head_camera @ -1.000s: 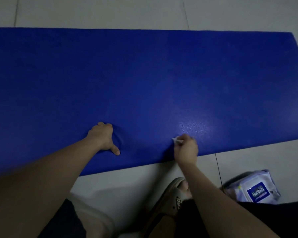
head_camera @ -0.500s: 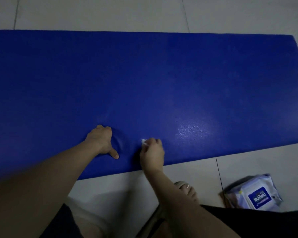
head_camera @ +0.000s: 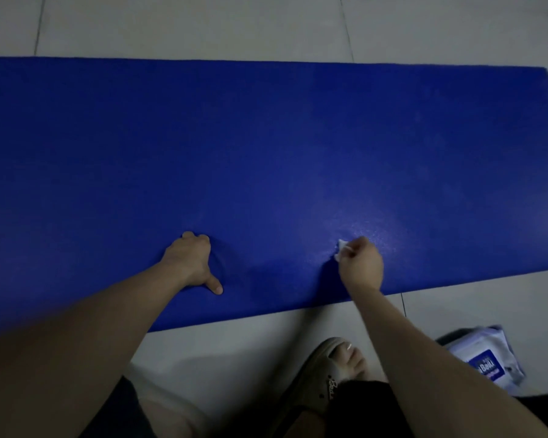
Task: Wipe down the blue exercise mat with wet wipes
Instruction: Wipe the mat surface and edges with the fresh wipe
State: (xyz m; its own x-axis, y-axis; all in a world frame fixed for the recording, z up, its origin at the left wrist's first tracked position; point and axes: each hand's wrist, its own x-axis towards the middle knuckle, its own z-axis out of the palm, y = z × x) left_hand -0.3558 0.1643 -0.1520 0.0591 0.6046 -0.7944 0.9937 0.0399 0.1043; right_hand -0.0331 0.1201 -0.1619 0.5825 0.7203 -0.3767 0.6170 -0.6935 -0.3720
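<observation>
Item one, the floor [head_camera: 203, 26]: we note pale tiles with dark joints, showing beyond the far edge of the mat and along the near side.

Item two, the mat [head_camera: 266, 137]: blue, laid flat on the floor, running across the whole view from the left border to a right end that we can see; its near long edge lies just in front of the person's knees; a sheen [head_camera: 370, 229] shows on its surface just beyond the right hand.

Item three, two bare forearms: both reach from the bottom of the view out over the near edge of the mat.

Item four, the pack [head_camera: 484, 358]: a soft white packet with a blue label, lying on the floor at lower right, well apart from the mat; the right forearm passes just left of it.

Item five, a sandal [head_camera: 317, 374]: beige, toes showing, on the floor between the arms, near the mat's edge.

Item six, the left hand [head_camera: 190, 260]: we record it pressed on the mat near the front edge, fingers curled under and holding nothing, thumb stretched out flat on the blue surface; the mat dimples beside it.

Item seven, the right hand [head_camera: 361, 263]: on the mat, well right of the left hand, fingers bunched tight round the wipe.

Item eight, the wipe [head_camera: 340, 248]: white, crumpled, a small part poking out at the fingertips, touching the mat.
</observation>
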